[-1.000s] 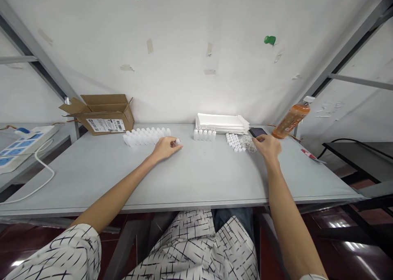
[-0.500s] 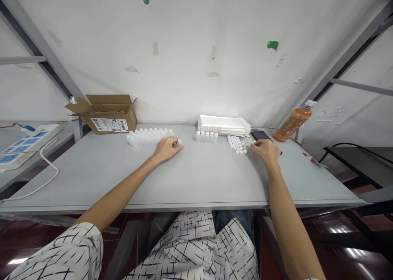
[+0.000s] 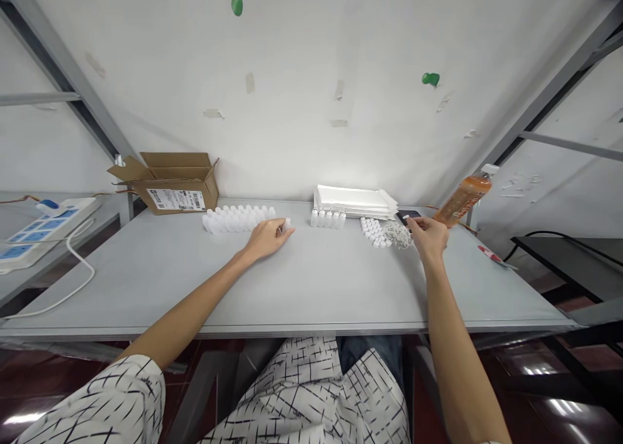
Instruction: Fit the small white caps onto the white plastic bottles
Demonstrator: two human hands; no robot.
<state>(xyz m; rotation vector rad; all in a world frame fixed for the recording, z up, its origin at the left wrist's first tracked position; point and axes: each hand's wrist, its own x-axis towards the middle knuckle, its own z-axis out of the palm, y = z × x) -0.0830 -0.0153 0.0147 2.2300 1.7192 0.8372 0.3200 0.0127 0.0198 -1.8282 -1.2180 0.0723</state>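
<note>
Left hand [image 3: 267,237] closed narrowly round small bottle [image 3: 287,224], probably to steady it upright. My right hand [image 3: 431,236] pinches white bit [image 3: 406,217], too small to name; fingertip hold seems to suit its size. Caps [image 3: 374,232] and strings [image 3: 398,235] sit near right hand, likely for short reach. Bottle row [image 3: 328,220] between hands; bottle cluster [image 3: 236,219] beside left, grouped perhaps for easy picking. Grey table [image 3: 311,288], smooth. White stack [image 3: 355,201], open box [image 3: 180,194] by scuffed wall [image 3: 292,41].
</note>
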